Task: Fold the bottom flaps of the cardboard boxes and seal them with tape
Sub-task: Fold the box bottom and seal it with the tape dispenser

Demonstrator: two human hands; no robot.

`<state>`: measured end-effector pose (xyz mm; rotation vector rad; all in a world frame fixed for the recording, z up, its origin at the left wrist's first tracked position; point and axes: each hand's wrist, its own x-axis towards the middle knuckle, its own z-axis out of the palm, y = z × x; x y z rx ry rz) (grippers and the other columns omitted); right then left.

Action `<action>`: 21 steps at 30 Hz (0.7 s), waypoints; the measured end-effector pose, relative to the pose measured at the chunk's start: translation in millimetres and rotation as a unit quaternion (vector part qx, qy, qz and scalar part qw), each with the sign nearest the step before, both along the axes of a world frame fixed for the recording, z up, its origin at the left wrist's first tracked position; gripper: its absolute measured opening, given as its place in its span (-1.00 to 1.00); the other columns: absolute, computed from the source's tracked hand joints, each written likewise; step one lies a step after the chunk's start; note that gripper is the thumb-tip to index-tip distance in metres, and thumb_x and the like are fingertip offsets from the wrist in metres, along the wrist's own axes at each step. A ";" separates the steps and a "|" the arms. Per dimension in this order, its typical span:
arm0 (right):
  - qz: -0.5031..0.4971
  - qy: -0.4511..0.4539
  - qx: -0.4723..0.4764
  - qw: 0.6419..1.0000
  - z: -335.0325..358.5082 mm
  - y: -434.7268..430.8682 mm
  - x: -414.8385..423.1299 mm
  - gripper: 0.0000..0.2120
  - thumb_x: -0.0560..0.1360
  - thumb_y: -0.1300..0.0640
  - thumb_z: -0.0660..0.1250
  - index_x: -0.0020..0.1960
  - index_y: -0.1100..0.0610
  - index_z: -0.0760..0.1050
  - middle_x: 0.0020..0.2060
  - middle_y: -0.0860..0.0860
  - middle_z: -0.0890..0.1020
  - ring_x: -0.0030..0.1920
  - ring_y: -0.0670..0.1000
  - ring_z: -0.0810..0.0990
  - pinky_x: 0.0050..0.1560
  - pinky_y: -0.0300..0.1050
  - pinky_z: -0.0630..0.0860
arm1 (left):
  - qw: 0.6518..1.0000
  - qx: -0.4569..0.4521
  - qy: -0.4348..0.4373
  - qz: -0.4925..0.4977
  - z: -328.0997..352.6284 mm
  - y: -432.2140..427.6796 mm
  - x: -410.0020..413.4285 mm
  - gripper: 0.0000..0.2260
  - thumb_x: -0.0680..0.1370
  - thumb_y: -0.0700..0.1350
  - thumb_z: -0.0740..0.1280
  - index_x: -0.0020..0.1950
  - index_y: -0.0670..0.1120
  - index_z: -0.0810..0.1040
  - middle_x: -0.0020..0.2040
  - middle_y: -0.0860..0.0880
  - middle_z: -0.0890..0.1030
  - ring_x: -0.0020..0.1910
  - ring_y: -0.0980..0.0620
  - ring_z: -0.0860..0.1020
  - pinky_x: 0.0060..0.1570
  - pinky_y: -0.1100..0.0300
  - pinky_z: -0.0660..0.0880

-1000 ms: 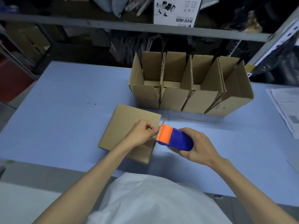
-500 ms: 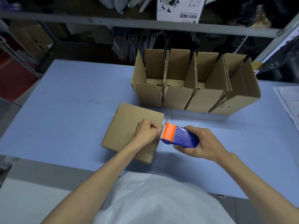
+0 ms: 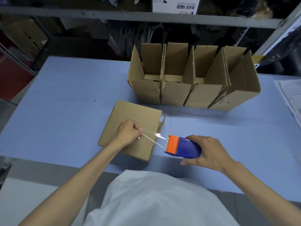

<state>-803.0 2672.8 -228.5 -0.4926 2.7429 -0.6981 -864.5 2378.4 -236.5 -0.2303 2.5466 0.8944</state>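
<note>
A cardboard box (image 3: pixel 130 118) lies on the blue table (image 3: pixel 65 111) in front of me, its folded bottom facing up. My left hand (image 3: pixel 128 133) hovers over the box and pinches the free end of a clear tape strip (image 3: pixel 153 138). The strip stretches right to a blue and orange tape dispenser (image 3: pixel 182 146). My right hand (image 3: pixel 210 152) grips the dispenser just right of the box, above the table.
Several open cardboard boxes (image 3: pixel 192 79) stand in a row at the back of the table. White papers (image 3: pixel 291 97) lie at the right edge. A metal shelf rack (image 3: pixel 130 15) with goods runs behind the table.
My hands have drawn apart: the right hand pulled the dispenser to the right, and a length of clear tape now spans between it and my left fingers.
</note>
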 end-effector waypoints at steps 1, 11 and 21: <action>-0.007 0.005 -0.003 1.000 0.4 -2.4 1.4 -0.39 0.18 -0.52 0.33 0.07 -0.17 0.46 -0.19 -0.25 0.59 -0.27 -0.15 0.52 -0.30 -0.40 0.34 | 1.000 0.006 0.002 0.006 -0.4 -1.3 2.4 -0.87 0.48 -0.15 0.41 -0.27 -0.09 0.60 -0.25 0.01 0.63 -0.18 0.03 0.55 -0.21 0.23 0.43; -0.028 0.004 0.023 0.999 -4.7 -9.3 11.3 -0.45 0.28 -0.43 0.34 0.13 -0.14 0.45 -0.14 -0.19 0.63 -0.25 -0.10 0.54 -0.30 -0.31 0.40 | 0.999 0.018 0.023 0.044 -0.1 7.3 24.4 -0.81 0.41 -0.07 0.45 -0.37 -0.03 0.51 -0.41 0.14 0.53 -0.23 0.01 0.60 -0.23 0.21 0.52; -0.037 -0.015 0.043 0.998 -8.7 -17.8 12.6 -0.46 0.30 -0.41 0.35 0.14 -0.13 0.47 -0.11 -0.18 0.64 -0.24 -0.12 0.48 -0.33 -0.37 0.31 | 0.996 -0.035 0.084 0.012 -8.0 7.5 30.1 -0.77 0.39 0.03 0.53 -0.23 -0.10 0.61 -0.29 -0.01 0.63 -0.20 -0.05 0.60 -0.10 0.07 0.54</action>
